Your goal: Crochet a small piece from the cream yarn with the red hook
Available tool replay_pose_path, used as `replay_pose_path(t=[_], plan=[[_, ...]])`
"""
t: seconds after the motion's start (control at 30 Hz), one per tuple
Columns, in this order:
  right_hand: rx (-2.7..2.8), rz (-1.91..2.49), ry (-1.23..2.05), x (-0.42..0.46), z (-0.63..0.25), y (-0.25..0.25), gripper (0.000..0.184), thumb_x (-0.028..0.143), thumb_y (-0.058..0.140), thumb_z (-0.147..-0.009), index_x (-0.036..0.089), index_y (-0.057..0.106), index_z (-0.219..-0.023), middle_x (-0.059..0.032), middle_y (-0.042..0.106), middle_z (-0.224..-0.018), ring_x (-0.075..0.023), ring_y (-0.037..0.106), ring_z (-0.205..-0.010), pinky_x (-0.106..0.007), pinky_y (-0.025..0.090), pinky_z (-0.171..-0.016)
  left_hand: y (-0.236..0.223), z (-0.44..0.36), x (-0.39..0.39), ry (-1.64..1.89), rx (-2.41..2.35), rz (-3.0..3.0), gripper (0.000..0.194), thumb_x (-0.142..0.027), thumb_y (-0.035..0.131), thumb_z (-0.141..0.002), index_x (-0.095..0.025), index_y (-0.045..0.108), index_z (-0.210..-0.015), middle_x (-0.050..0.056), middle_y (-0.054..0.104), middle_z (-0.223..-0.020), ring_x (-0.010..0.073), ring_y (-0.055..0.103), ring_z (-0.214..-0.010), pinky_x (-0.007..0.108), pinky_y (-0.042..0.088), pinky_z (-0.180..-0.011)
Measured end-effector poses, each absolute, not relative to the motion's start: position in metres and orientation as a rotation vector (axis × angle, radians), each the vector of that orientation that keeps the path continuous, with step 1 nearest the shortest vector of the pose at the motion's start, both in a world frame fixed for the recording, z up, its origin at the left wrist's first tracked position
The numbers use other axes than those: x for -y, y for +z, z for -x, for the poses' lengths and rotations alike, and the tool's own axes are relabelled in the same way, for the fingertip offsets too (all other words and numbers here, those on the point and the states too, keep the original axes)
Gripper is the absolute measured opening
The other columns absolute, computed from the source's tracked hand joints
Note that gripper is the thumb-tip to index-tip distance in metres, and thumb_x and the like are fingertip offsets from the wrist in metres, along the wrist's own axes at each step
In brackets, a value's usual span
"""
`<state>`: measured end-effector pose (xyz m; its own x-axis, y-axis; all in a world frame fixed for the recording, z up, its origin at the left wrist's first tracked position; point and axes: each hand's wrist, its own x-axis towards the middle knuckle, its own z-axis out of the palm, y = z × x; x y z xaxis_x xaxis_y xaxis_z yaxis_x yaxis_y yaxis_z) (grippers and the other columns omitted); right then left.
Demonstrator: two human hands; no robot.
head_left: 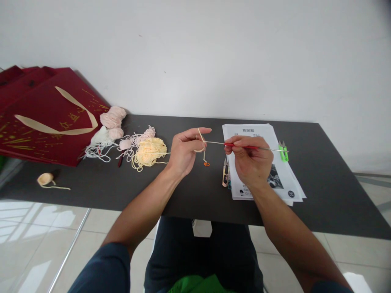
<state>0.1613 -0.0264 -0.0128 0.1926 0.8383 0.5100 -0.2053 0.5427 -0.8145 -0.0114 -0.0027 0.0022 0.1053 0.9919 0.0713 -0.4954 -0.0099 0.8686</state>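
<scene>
Above a dark table (195, 195), a person's right hand (252, 158) grips a red-handled hook (230, 145), its tip close to the left hand (186, 148).
The left hand holds pale yarn (200, 134), an orange marker (207, 164) at its lower end; a yellow skein (151, 151) lies just beside the wrist.

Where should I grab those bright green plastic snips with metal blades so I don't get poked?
Probably pinch the bright green plastic snips by the handle end nearest you, coming from the right. Their pointed metal blades face the white wall. That side also avoids the right hand, which holds the thin red-handled hook.
</scene>
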Motion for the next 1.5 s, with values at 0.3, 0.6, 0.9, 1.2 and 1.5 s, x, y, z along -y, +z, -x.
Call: replay_pose_path(t=[0.3, 0.6, 0.9, 1.2, 1.5], plan=[[1.098, 0.648, 0.947, 0.026, -0.163, -0.007, 0.012, 0.029, 0.085, -0.084, 0.029, 0.074, -0.088, 0.0012, 0.081, -0.090, -0.0135, 0.070, -0.069, -0.030, 0.057, -0.061, 0.003, 0.014, 0.002, 1.316, -0.686, -0.945, 0.032, -0.009, 0.067, -0.062, -0.018, 0.086, -0.086, 0.001, 0.062, -0.059, 0.0092, 0.048, -0.055, 0.026, 0.034, -0.054], [0.913, 0.648, 1.251, 0.019, -0.168, -0.006, 0.021, 0.032, 0.091, -0.077, 0.026, 0.072, -0.086, 0.0034, 0.079, -0.084, -0.0083, 0.067, -0.065, -0.020, 0.057, -0.057, 0.003, 0.018, 0.000, 1.226, -0.638, -0.897, 0.018, -0.014, 0.082, -0.064, -0.017, 0.084, -0.082, 0.003, 0.070, -0.064, 0.0122, 0.061, -0.061, 0.028, 0.049, -0.063], [0.724, 0.699, 1.419, 0.023, -0.150, -0.013, 0.015, 0.032, 0.086, -0.084, 0.025, 0.075, -0.091, 0.0048, 0.083, -0.092, -0.0056, 0.078, -0.080, -0.013, 0.067, -0.081, -0.006, 0.007, 0.001, 1.272, -0.778, -0.998, 0.026, -0.023, 0.093, -0.069, -0.020, 0.085, -0.094, 0.005, 0.081, -0.085, 0.0145, 0.073, -0.078, 0.027, 0.055, -0.080], [0.663, 0.692, 1.422, 0.025, -0.145, -0.015, 0.019, 0.032, 0.088, -0.081, 0.025, 0.074, -0.092, 0.0048, 0.083, -0.089, -0.0062, 0.079, -0.078, -0.012, 0.067, -0.078, -0.004, 0.001, 0.005, 1.299, -0.867, -0.968, 0.023, -0.019, 0.091, -0.067, -0.019, 0.085, -0.089, 0.004, 0.081, -0.083, 0.0131, 0.071, -0.074, 0.026, 0.054, -0.078], [0.696, 0.752, 1.408, 0.027, -0.144, -0.008, 0.024, 0.037, 0.089, -0.080, 0.023, 0.074, -0.092, 0.0022, 0.081, -0.087, -0.0068, 0.072, -0.071, -0.015, 0.062, -0.067, -0.004, 0.003, 0.007, 1.256, -0.777, -0.983, 0.036, -0.019, 0.090, -0.068, -0.021, 0.084, -0.104, 0.003, 0.080, -0.080, 0.0135, 0.071, -0.072, 0.027, 0.054, -0.075]])
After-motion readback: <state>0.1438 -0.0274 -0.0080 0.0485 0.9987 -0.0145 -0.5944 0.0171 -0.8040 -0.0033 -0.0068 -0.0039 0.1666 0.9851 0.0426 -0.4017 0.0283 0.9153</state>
